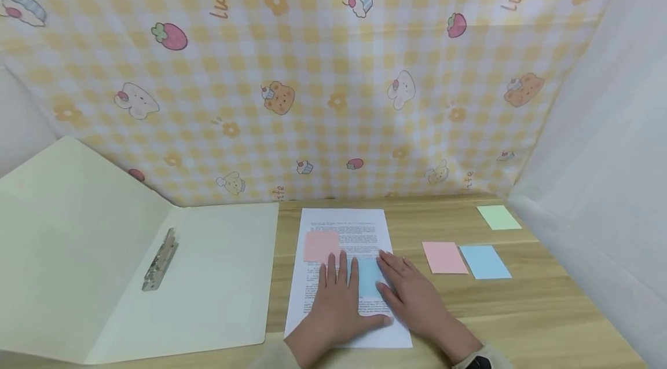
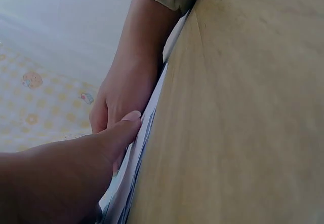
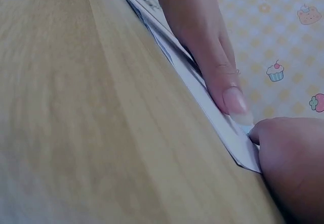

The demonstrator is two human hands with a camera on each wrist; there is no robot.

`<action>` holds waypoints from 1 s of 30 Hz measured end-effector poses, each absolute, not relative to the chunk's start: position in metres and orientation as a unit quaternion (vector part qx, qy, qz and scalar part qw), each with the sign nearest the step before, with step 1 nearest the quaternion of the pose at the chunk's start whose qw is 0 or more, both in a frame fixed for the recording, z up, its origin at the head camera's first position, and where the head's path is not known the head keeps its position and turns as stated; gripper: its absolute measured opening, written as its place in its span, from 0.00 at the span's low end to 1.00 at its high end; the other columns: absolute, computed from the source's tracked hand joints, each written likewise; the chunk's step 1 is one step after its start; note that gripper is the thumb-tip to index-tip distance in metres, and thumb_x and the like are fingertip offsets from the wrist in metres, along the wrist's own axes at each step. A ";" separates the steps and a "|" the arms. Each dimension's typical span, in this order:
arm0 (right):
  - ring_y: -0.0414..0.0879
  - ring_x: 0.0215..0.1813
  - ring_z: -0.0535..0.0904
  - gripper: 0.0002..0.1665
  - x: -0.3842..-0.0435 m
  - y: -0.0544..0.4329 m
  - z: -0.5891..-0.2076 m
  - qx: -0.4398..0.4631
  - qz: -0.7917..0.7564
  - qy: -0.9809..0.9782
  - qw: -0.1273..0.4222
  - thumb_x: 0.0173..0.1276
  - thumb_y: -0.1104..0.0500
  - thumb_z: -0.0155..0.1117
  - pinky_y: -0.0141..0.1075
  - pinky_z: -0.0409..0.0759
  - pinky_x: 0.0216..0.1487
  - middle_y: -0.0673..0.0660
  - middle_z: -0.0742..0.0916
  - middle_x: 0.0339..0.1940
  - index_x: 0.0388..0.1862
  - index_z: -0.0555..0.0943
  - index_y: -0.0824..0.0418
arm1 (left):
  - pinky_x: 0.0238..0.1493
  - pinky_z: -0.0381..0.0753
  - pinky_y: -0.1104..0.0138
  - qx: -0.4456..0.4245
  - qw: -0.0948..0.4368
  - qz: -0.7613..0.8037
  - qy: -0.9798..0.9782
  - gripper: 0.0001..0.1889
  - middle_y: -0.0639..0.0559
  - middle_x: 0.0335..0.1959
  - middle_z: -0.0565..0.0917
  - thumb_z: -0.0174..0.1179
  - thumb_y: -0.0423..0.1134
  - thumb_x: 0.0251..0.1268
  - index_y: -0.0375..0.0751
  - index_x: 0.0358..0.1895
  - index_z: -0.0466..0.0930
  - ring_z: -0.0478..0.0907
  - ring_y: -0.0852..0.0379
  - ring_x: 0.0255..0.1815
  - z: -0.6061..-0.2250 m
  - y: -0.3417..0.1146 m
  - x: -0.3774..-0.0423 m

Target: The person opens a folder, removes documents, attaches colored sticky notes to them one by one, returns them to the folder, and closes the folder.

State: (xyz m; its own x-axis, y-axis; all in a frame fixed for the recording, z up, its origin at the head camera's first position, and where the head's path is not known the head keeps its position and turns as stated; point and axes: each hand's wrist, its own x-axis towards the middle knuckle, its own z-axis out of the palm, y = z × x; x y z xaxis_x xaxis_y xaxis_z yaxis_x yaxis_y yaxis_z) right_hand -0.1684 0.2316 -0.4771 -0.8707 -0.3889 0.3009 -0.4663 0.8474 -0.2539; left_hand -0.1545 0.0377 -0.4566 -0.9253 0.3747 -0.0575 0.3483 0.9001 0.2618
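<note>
A printed sheet (image 1: 344,216) lies flat on the wooden table, with a pink sticky note (image 1: 321,245) on its upper left and a blue sticky note (image 1: 369,277) near its middle. My left hand (image 1: 337,302) rests on the sheet with fingers straight and thumb spread out; its fingertips reach the pink note's lower edge and the blue note's left side. On the other side, my right hand (image 1: 414,298) lies with extended fingers at the blue note's right edge, partly on the sheet. In the left wrist view, the left thumb (image 2: 119,133) stretches toward the right hand (image 2: 134,77).
At left an open cream folder (image 1: 224,282) with a metal clip (image 1: 160,259) lies beside the sheet. Pink (image 1: 444,258), blue (image 1: 485,262) and green (image 1: 498,217) square notes lie to the right on the table (image 1: 547,305). A checked curtain (image 1: 333,68) hangs behind.
</note>
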 end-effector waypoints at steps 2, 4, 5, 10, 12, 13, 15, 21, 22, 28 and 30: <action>0.51 0.78 0.69 0.32 -0.169 0.231 -0.476 0.223 0.167 -0.953 0.119 0.74 0.49 0.62 0.55 0.63 0.78 0.56 0.74 0.77 0.72 0.73 0.63 | 0.82 0.45 0.41 0.185 0.054 0.113 0.975 0.68 0.32 0.83 0.42 0.45 0.88 0.48 0.35 0.81 0.47 0.36 0.32 0.84 -0.457 0.038 -0.154; 0.51 0.78 0.69 0.32 -0.170 0.231 -0.476 0.222 0.172 -0.953 0.117 0.74 0.49 0.62 0.55 0.64 0.78 0.56 0.74 0.76 0.72 0.74 0.63 | 0.83 0.44 0.41 0.185 0.058 0.107 0.975 0.70 0.32 0.83 0.40 0.44 0.90 0.46 0.36 0.82 0.46 0.35 0.32 0.84 -0.458 0.037 -0.154; 0.51 0.78 0.70 0.32 -0.170 0.231 -0.476 0.221 0.174 -0.953 0.116 0.74 0.49 0.62 0.55 0.64 0.78 0.56 0.75 0.76 0.72 0.74 0.63 | 0.83 0.43 0.41 0.184 0.061 0.107 0.975 0.70 0.33 0.83 0.40 0.44 0.90 0.45 0.37 0.82 0.45 0.34 0.32 0.84 -0.458 0.037 -0.153; 0.53 0.77 0.70 0.31 -0.169 0.230 -0.476 0.200 0.217 -0.950 0.105 0.75 0.50 0.61 0.55 0.63 0.79 0.56 0.75 0.76 0.71 0.74 0.63 | 0.82 0.43 0.40 0.187 0.062 0.115 0.974 0.70 0.32 0.83 0.40 0.46 0.89 0.46 0.37 0.82 0.45 0.34 0.32 0.84 -0.459 0.037 -0.152; 0.55 0.77 0.70 0.29 -0.169 0.230 -0.475 0.177 0.256 -0.945 0.104 0.78 0.49 0.58 0.55 0.64 0.78 0.57 0.75 0.76 0.71 0.74 0.62 | 0.82 0.43 0.40 0.189 0.061 0.120 0.973 0.69 0.32 0.83 0.40 0.47 0.88 0.48 0.36 0.82 0.46 0.35 0.32 0.84 -0.458 0.038 -0.152; 0.56 0.77 0.70 0.29 -0.169 0.230 -0.474 0.163 0.276 -0.942 0.103 0.79 0.48 0.56 0.55 0.65 0.77 0.57 0.74 0.76 0.72 0.73 0.62 | 0.82 0.43 0.40 0.190 0.060 0.122 0.972 0.68 0.32 0.83 0.41 0.47 0.87 0.49 0.36 0.82 0.46 0.35 0.32 0.84 -0.458 0.038 -0.152; 0.57 0.78 0.68 0.29 -0.169 0.230 -0.471 0.135 0.321 -0.932 0.103 0.81 0.47 0.52 0.56 0.66 0.76 0.58 0.74 0.77 0.73 0.72 0.62 | 0.82 0.42 0.40 0.188 0.062 0.128 0.972 0.67 0.32 0.83 0.41 0.47 0.86 0.50 0.36 0.82 0.47 0.35 0.32 0.84 -0.456 0.037 -0.152; 0.59 0.78 0.67 0.31 -0.173 0.232 -0.468 0.068 0.391 -0.912 0.107 0.84 0.46 0.42 0.57 0.67 0.75 0.62 0.75 0.76 0.75 0.69 0.63 | 0.82 0.40 0.40 0.180 0.067 0.162 0.968 0.63 0.33 0.83 0.42 0.50 0.83 0.54 0.37 0.81 0.48 0.34 0.33 0.85 -0.454 0.035 -0.154; 0.59 0.77 0.68 0.31 -0.174 0.232 -0.469 0.061 0.393 -0.911 0.111 0.85 0.46 0.41 0.56 0.67 0.75 0.62 0.75 0.75 0.75 0.69 0.63 | 0.82 0.40 0.40 0.178 0.065 0.173 0.967 0.62 0.33 0.84 0.42 0.51 0.82 0.56 0.38 0.81 0.48 0.34 0.33 0.85 -0.456 0.035 -0.155; 0.61 0.74 0.73 0.28 -0.176 0.234 -0.472 0.067 0.377 -0.914 0.134 0.85 0.51 0.40 0.56 0.71 0.73 0.64 0.79 0.71 0.73 0.71 0.66 | 0.82 0.44 0.39 0.162 0.052 0.305 0.937 0.54 0.35 0.82 0.52 0.60 0.68 0.62 0.34 0.80 0.51 0.42 0.33 0.84 -0.458 0.028 -0.161; 0.61 0.74 0.72 0.26 -0.176 0.233 -0.473 0.089 0.346 -0.925 0.131 0.84 0.54 0.45 0.57 0.70 0.73 0.64 0.78 0.72 0.72 0.71 0.66 | 0.81 0.46 0.38 0.156 0.050 0.344 0.925 0.52 0.35 0.81 0.56 0.63 0.64 0.63 0.33 0.80 0.53 0.46 0.32 0.83 -0.453 0.025 -0.162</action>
State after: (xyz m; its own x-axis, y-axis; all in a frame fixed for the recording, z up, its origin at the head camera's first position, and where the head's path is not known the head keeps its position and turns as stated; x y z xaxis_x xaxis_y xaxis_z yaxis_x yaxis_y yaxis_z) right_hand -0.1758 0.2325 -0.4728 -0.9498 -0.0731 0.3041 -0.2548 0.7445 -0.6171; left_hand -0.1616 0.0252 -0.4529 -0.9463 0.3228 0.0155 0.2545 0.7146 0.6516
